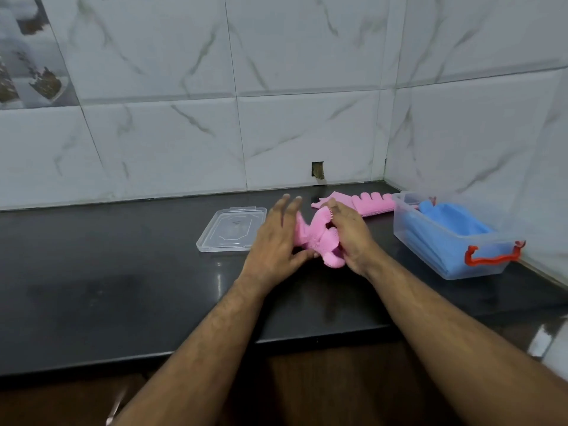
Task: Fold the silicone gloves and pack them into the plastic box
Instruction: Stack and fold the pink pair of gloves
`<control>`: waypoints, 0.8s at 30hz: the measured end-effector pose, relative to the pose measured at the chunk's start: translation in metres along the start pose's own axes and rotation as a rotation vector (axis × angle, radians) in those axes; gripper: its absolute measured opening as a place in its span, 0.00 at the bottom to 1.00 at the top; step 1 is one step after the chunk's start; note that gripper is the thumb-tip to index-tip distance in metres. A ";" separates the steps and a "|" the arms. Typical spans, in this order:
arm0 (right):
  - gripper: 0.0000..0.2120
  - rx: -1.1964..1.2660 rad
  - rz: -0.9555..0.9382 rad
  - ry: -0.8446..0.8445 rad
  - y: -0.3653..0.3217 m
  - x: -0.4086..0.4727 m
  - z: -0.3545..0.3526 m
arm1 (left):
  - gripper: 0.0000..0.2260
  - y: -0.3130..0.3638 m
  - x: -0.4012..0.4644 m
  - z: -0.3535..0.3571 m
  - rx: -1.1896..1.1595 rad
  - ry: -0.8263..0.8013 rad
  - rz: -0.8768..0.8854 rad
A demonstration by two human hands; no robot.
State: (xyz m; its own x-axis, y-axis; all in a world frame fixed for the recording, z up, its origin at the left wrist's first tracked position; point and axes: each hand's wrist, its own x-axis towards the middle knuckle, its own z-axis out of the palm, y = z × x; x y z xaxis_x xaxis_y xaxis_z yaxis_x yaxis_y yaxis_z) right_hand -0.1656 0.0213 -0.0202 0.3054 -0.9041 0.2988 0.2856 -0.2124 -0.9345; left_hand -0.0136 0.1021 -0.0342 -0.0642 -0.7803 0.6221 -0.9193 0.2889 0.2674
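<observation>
Right hand (349, 238) grips pink glove (316, 238); left hand (276, 241) flat against it.

Pink gloves (313, 238), blue gloves (455, 224) in a clear box (430, 244) with a red handle (491, 256), a black counter (123, 287), white grey-veined marble tiles (276, 87).

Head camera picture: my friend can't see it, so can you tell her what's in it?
Two hands fold a pink silicone glove on a dark counter; the left hand presses it, the right hand grips it. Another pink glove lies behind, beside a clear plastic box holding blue gloves. Its lid lies left.
</observation>
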 end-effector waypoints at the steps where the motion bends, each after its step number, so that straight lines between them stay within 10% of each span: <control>1: 0.13 0.173 0.098 -0.054 -0.005 -0.002 0.002 | 0.41 -0.001 0.000 -0.001 -0.086 0.021 -0.026; 5: 0.08 0.437 0.299 -0.097 -0.023 -0.001 -0.006 | 0.14 0.007 -0.005 -0.005 -0.311 0.167 -0.043; 11: 0.45 0.247 0.074 -0.336 -0.018 -0.008 -0.009 | 0.04 0.000 -0.005 -0.013 -0.254 0.463 -0.087; 17: 0.29 -0.221 -0.158 -0.467 -0.007 -0.016 0.003 | 0.05 -0.006 0.000 -0.015 -0.732 0.489 -0.414; 20: 0.16 -0.111 -0.193 -0.413 -0.008 -0.016 0.001 | 0.01 -0.010 0.001 -0.017 -0.569 0.457 -0.461; 24: 0.28 0.039 -0.003 -0.207 -0.016 -0.014 0.002 | 0.08 -0.004 -0.002 -0.022 -0.576 0.560 -0.256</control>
State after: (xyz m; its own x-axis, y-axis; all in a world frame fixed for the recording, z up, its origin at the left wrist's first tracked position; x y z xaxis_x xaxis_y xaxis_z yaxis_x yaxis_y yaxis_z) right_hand -0.1730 0.0383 -0.0091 0.4839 -0.8070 0.3385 0.3203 -0.1966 -0.9267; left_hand -0.0016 0.1145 -0.0203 0.4611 -0.5133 0.7238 -0.5278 0.4971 0.6887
